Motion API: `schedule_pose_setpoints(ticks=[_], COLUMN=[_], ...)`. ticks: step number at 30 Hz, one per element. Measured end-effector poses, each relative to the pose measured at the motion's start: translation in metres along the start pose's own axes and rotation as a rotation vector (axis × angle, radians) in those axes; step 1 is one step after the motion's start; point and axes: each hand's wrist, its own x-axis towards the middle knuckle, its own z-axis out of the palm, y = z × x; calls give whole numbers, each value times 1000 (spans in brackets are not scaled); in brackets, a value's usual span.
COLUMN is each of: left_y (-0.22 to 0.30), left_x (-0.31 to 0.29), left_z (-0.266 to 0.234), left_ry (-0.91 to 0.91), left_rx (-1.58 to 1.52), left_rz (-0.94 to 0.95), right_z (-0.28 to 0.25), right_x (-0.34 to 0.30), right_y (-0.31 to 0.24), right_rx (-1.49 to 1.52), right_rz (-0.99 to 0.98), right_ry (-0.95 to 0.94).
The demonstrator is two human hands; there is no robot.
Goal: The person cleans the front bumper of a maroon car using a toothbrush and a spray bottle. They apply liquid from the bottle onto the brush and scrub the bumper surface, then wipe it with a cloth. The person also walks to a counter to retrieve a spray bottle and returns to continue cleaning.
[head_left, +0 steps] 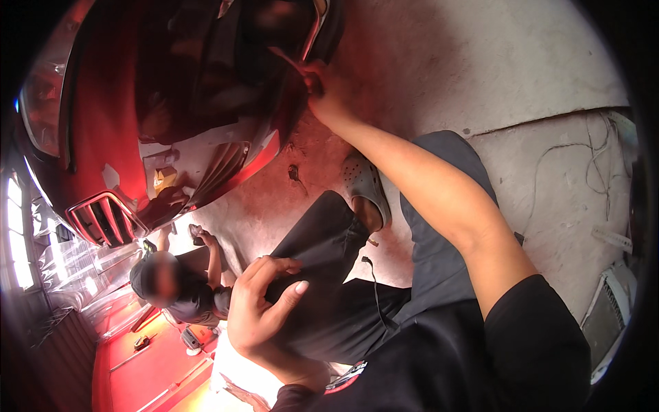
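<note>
My right hand (324,93) reaches out to the lower edge of a glossy dark car bumper (185,82), lit red. Its fingers are closed at the bumper's edge. A thin pale strip seems to run from the fingertips toward the bumper, but it is blurred, and I cannot make out what it is. Over my bent leg (319,240), my left hand (264,302) is held with its fingers apart and nothing in it.
Another person (182,281) in dark clothes crouches beyond the bumper. A loose cable (376,288) lies near my legs, with thin wires (590,147) on the concrete floor (542,62) at right. A grey slatted unit (609,309) stands at far right.
</note>
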Motion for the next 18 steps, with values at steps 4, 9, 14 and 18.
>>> schedule_pose_setpoints(ticks=[4,9,14,18], left_y=[2,4,8,6], left_x=[-1,1,5,-4], left_z=[1,-1,1,6], left_ry=[29,16,3,26], left_rx=[9,58,51,66], left_rz=[-43,-11,-31,-40], right_z=[5,39,32,37], right_x=[-6,-44,-32,-47], right_y=[-6,-81,-51,-129], right_rx=[-3,430,393,397], right_rz=[113,361,329,423], right_ry=[-2,-63,42,-58])
